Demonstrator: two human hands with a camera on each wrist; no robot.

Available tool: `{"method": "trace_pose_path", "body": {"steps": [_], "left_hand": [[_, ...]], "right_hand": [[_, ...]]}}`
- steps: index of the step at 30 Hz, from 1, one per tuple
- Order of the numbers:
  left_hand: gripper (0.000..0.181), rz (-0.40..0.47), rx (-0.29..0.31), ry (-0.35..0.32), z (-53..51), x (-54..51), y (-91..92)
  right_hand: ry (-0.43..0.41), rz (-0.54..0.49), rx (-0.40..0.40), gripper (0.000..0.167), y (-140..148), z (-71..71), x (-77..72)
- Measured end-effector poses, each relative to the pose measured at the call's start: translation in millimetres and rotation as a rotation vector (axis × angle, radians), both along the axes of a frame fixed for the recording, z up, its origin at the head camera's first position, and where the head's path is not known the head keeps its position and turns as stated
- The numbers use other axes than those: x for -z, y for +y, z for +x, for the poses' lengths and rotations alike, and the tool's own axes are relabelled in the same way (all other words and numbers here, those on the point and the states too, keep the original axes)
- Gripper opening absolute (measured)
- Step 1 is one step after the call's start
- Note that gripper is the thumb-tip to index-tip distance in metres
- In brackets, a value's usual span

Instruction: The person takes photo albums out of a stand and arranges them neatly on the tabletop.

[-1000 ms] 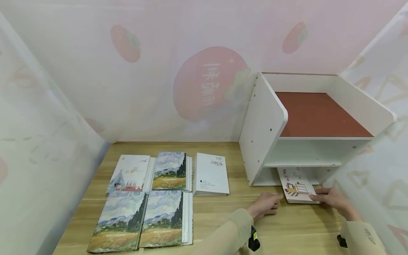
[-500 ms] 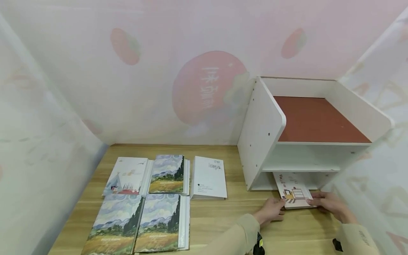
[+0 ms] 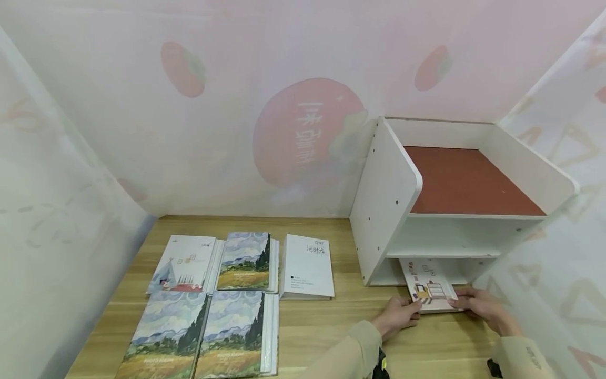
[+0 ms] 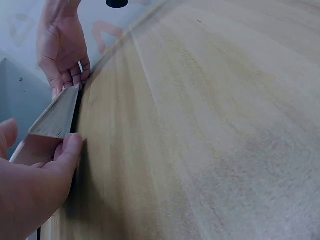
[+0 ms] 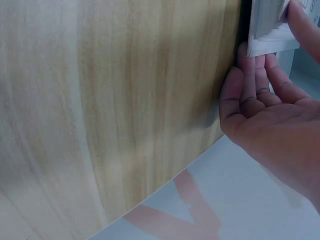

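Note:
A white photo album (image 3: 433, 289) with a cartoon room on its cover lies partly inside the bottom compartment of the white shelf (image 3: 390, 210); its near end sticks out over the table. My left hand (image 3: 396, 316) holds its near left corner, thumb on the cover and fingers beneath, as the left wrist view shows with the album's page edges (image 4: 55, 117). At the near right corner my right hand (image 3: 482, 305) grips it, thumb on top. In the right wrist view the right fingers (image 5: 257, 82) reach under the album (image 5: 272, 32). The album's far end is hidden by the shelf board.
On the left of the wooden table (image 3: 322, 331) lie several albums: a tent-cover album (image 3: 182, 263), landscape-cover albums (image 3: 243, 260), and a plain white album (image 3: 309, 266). The shelf has a reddish-brown top board (image 3: 468, 181). Printed cloth walls (image 3: 213, 147) enclose the table.
My left hand has gone from beside the album's corner to holding it. The right hand keeps its grip on the other corner. The head view has shifted slightly.

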State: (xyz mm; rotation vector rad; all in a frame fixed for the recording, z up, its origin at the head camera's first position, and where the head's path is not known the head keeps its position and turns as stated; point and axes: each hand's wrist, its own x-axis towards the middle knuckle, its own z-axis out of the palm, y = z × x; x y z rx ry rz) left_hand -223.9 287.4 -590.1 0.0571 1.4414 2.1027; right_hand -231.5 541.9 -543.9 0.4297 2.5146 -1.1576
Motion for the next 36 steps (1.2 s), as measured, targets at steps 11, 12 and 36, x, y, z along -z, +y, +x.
{"method": "trace_pose_path", "body": {"steps": [11,12,36], "left_hand": [[0.033,0.058,-0.043,-0.006,0.7,4.0,4.4],[0.034,0.069,-0.042,-0.006,0.5,3.5,4.0],[0.028,0.195,-0.132,-0.068,-1.6,24.7,-1.7]], "right_hand": [[0.024,-0.095,0.008,0.072,3,5.0,5.5],[0.023,-0.107,0.009,0.071,3,5.2,5.9],[0.040,-0.080,0.041,0.072,-5,2.3,13.2]]}}
